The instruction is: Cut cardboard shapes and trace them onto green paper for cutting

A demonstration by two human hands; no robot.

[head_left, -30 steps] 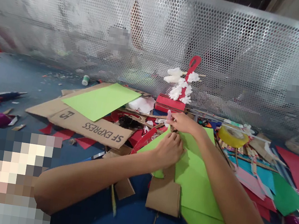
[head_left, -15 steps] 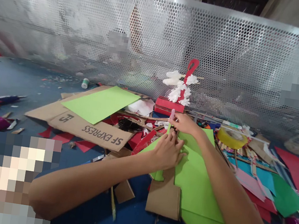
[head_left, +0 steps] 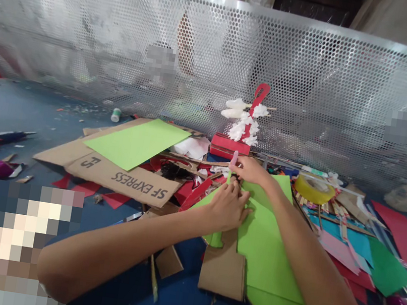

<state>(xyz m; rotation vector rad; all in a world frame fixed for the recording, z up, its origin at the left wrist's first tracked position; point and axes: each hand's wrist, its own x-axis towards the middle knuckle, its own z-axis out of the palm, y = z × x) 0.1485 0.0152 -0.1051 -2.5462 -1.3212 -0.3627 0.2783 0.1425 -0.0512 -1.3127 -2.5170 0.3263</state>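
My left hand (head_left: 228, 208) presses down on a light green paper sheet (head_left: 268, 254) that lies over a brown cardboard piece (head_left: 222, 272); its fingers are bent and held together on the paper's upper edge. Just beyond it, my right hand (head_left: 251, 170) pinches a small pink tool (head_left: 233, 158) upright at the sheet's far end. What kind of tool it is I cannot make out.
A cardboard sheet marked SF EXPRESS (head_left: 109, 169) carries another green sheet (head_left: 136, 141). A red stand with white tufts (head_left: 243, 128) rises behind my hands. A yellow tape roll (head_left: 314, 188), coloured papers (head_left: 383, 251) and sticks lie right. A perforated metal screen (head_left: 217, 63) closes the back.
My left hand slid slightly forward on the green paper and its fingers spread onto the edge. My right hand stayed almost still with the pink tool.
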